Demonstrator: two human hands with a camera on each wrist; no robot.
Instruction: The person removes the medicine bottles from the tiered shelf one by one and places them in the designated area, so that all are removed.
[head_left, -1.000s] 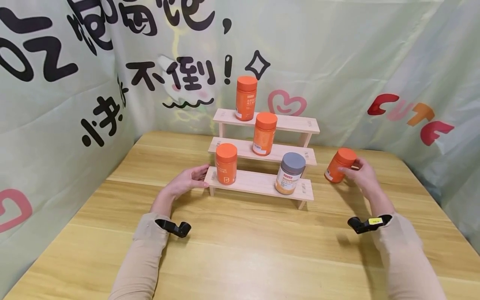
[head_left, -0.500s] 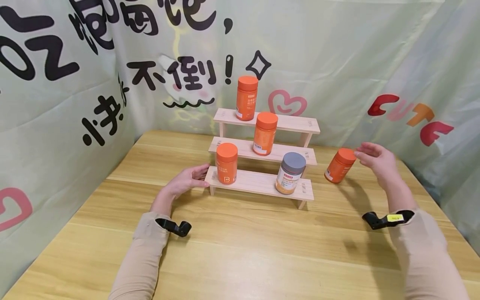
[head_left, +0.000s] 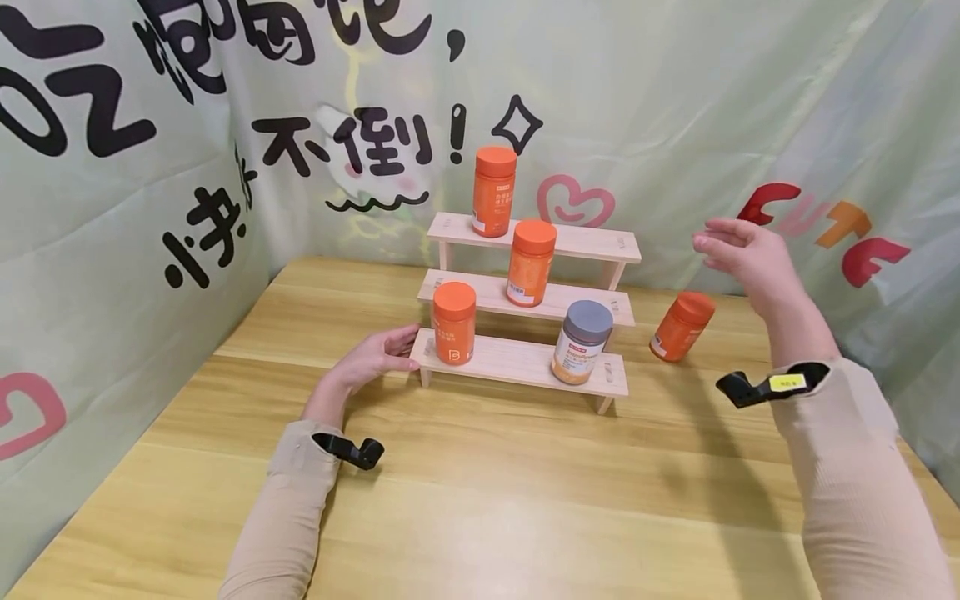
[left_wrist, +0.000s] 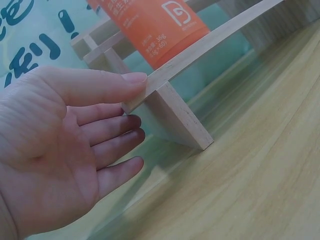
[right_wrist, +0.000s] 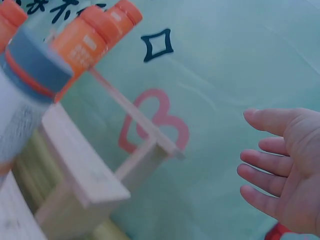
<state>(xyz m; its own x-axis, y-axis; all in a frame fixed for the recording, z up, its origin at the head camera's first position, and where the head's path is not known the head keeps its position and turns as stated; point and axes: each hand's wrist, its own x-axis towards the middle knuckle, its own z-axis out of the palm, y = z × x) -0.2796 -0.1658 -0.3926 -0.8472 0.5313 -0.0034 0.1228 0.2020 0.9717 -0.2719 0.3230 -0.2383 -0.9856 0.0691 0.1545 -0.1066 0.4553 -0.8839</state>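
A three-tier wooden display stand is on the table. At the left end of its lowest step, my left hand holds the board, thumb at the front corner and index finger behind. The left wrist view shows the thumb against the board's end, the other fingers extended below. My right hand is raised with nothing in it, fingers loosely extended, above and right of an orange bottle that stands on the table. In the right wrist view the open palm appears beside the stand.
The steps bear an orange bottle on top, another orange bottle in the middle, and below them an orange bottle and a grey-capped jar. A printed cloth backdrop hangs behind the wooden table.
My right hand has let go of the orange bottle, drawn off to the right and risen above it. The bottle stays on the table. My left hand keeps its place at the stand.
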